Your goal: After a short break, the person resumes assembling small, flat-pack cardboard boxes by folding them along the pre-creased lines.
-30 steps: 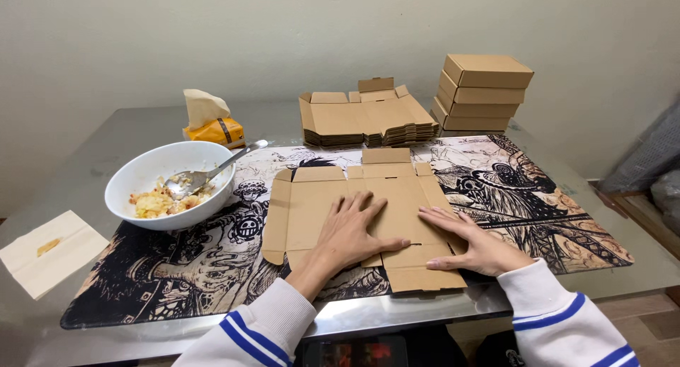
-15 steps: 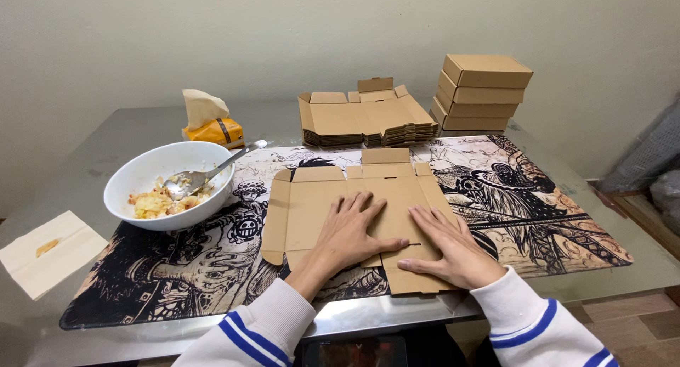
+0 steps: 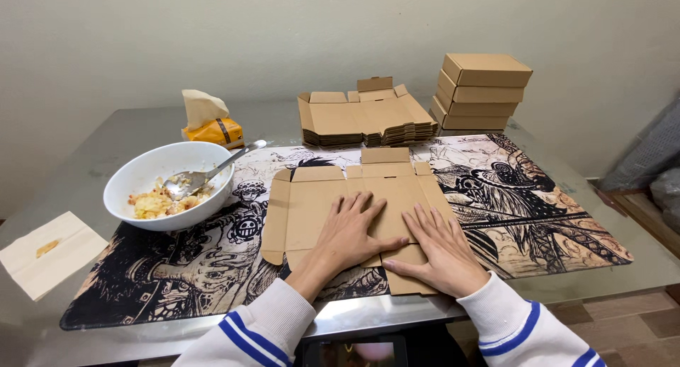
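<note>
1. Both hands lie flat and open on a flat cardboard box sheet (image 3: pixel 354 197). The left hand (image 3: pixel 350 229) has its fingers spread wide and presses the middle of the sheet. The right hand (image 3: pixel 439 250) is just beside it and presses the near right part. Neither hand grips anything; the palms only push down.
2. That brown sheet lies on a black and white picture mat (image 3: pixel 538 204), in the middle of the grey worktop (image 3: pixel 113 130), right in front of the person.
3. What could go wrong: I think the sheet could slide on the smooth mat if one hand pushes harder than the other. A flap could also bend in the wrong spot or tear if it is pulled up too fast.
4. A white bowl (image 3: pixel 170 183) with yellow food and a spoon (image 3: pixel 205 172) sits near the left edge of the sheet. A swinging flap or elbow could bump it and spill food on the cardboard.
5. Behind the sheet lies a pile of flat brown sheets (image 3: pixel 368 119).
6. To the right of that pile stand folded brown boxes (image 3: pixel 482 87), stacked up and a bit crooked. A hard bump to the worktop could tip them.
7. Far left at the back is a small orange tissue pack (image 3: pixel 211 132) with a tissue sticking up. A napkin (image 3: pixel 46 253) lies at the near left.
</note>
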